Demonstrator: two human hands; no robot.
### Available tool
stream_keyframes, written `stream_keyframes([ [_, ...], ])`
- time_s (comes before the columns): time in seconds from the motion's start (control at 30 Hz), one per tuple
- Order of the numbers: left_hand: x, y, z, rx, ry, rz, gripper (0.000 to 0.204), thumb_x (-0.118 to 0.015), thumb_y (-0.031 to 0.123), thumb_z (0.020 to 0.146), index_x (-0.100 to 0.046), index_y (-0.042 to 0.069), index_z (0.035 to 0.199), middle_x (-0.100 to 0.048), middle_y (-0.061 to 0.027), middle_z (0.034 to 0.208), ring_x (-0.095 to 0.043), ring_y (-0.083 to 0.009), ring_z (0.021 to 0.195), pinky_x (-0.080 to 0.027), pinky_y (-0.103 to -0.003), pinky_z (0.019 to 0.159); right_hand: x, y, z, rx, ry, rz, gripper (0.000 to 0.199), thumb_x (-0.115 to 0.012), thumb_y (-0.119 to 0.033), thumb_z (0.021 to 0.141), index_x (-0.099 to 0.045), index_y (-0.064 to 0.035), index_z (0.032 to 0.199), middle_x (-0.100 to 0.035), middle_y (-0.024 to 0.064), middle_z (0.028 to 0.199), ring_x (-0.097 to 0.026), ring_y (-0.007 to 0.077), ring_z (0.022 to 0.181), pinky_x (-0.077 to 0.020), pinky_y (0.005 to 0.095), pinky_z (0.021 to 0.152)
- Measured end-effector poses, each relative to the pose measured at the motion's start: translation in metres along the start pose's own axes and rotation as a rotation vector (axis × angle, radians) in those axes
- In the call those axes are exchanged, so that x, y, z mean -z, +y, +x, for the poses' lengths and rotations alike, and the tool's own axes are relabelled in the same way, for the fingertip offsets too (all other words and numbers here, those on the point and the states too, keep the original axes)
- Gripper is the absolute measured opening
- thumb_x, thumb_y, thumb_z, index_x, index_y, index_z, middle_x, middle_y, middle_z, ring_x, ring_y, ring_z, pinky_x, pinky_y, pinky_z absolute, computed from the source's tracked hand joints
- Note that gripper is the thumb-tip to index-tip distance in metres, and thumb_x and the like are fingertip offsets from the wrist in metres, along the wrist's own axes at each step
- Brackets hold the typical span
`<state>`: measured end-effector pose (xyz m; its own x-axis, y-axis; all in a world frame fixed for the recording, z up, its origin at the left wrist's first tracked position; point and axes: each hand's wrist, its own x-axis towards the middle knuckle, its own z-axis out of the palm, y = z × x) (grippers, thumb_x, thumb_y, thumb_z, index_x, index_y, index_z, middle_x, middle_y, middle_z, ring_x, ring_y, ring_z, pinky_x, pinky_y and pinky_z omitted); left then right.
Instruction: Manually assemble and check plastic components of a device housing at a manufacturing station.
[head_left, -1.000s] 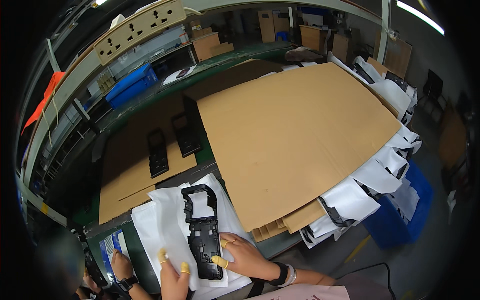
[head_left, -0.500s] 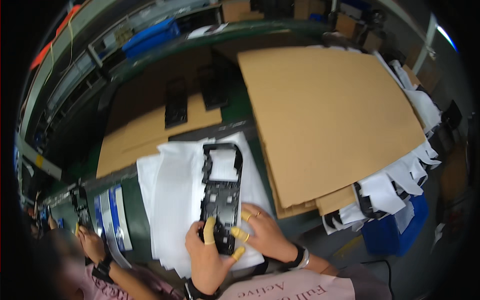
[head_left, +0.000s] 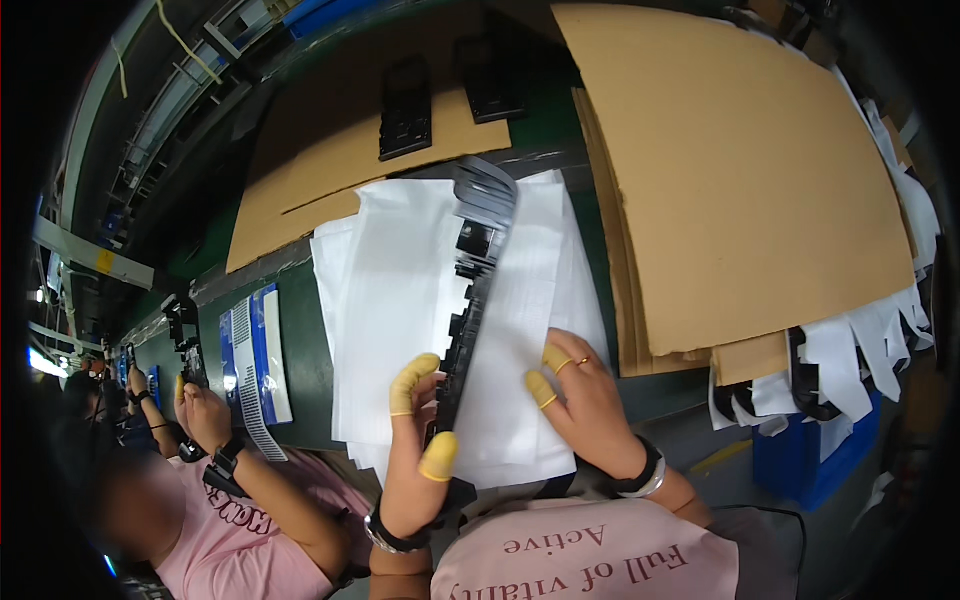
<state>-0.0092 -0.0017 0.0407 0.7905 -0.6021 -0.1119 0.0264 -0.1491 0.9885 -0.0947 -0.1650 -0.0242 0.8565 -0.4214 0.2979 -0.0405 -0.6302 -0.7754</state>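
Observation:
My left hand (head_left: 415, 480), with yellow finger cots on thumb and forefinger, is closed on the lower end of a long black plastic frame (head_left: 465, 330). The frame stands turned on its edge, its rounded far end blurred by motion. Beneath it lies a stack of white sheets (head_left: 395, 300), soft and thin. On the right part of that stack rests my right hand (head_left: 590, 415), also in yellow finger cots. Its thumb and forefinger are a little apart and touch the top sheet, with nothing visible between them.
At right stands a pile of cardboard sheets (head_left: 760, 190), with wrapped black parts poking out below, above a blue bin (head_left: 815, 460). Two black frames, the nearer one (head_left: 406, 125) included, lie on cardboard (head_left: 310, 205) beyond. At left a co-worker's hand (head_left: 205, 415) holds a black part beside blue-and-white packets (head_left: 272, 350).
The black frame, flat on the sheets before, is now lifted and tipped on edge in my left hand. My right hand has come away from it to the right. The view has shifted.

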Motion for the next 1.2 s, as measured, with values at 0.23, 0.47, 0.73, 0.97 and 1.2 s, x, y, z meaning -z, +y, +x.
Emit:
stream_keyframes([
  [0.23,0.027,-0.022,-0.009,0.015,-0.607,-1.114,0.115,-0.064,0.071,0.066,-0.013,0.002,0.144,-0.032,-0.0332,0.133,-0.041,-0.0421,0.120,-0.038,-0.053,0.097,0.002,-0.002,-0.002,-0.012,0.068,0.073,0.046,-0.048,0.005,0.075,-0.051,-0.0013,0.120,-0.050,0.0223,0.120,-0.050,0.0393,0.108,-0.0417,0.0414,0.092],
  [0.47,0.021,-0.028,-0.006,0.021,-0.710,-1.278,0.118,-0.070,0.065,0.064,-0.012,-0.001,0.143,-0.031,-0.0324,0.134,-0.041,-0.0415,0.122,-0.032,-0.052,0.105,0.005,0.000,-0.001,-0.010,-0.008,0.050,0.046,-0.044,0.008,0.067,-0.060,-0.0006,0.109,-0.048,0.0226,0.123,-0.046,0.0391,0.113,-0.0387,0.0428,0.096],
  [0.73,0.015,-0.024,-0.007,0.092,-0.730,-1.365,0.101,-0.065,0.054,0.074,-0.016,-0.003,0.141,-0.031,-0.0302,0.136,-0.040,-0.0389,0.124,-0.031,-0.048,0.107,0.004,-0.001,-0.004,-0.007,-0.008,0.068,0.043,-0.043,0.008,0.066,-0.062,0.0036,0.105,-0.048,0.0240,0.125,-0.046,0.0395,0.114,-0.0387,0.0419,0.097],
  [0.97,0.014,0.008,-0.003,0.098,-0.612,-1.345,0.097,-0.045,0.068,0.081,-0.014,0.000,0.144,-0.023,-0.0321,0.142,-0.033,-0.0422,0.129,-0.029,-0.049,0.107,-0.001,0.003,-0.005,-0.022,0.006,0.041,0.042,-0.044,0.009,0.068,-0.062,0.0043,0.106,-0.049,0.0236,0.124,-0.048,0.0389,0.113,-0.0384,0.0408,0.097],
  [1.2,0.002,0.064,0.017,0.234,-0.276,-1.481,0.079,-0.045,0.052,0.091,-0.014,0.003,0.144,-0.016,-0.0291,0.145,-0.024,-0.0373,0.135,-0.027,-0.043,0.112,-0.003,0.003,-0.003,-0.040,0.058,0.116,0.038,-0.044,0.008,0.071,-0.063,0.0047,0.104,-0.052,0.0226,0.121,-0.050,0.0381,0.109,-0.0391,0.0391,0.095],
])
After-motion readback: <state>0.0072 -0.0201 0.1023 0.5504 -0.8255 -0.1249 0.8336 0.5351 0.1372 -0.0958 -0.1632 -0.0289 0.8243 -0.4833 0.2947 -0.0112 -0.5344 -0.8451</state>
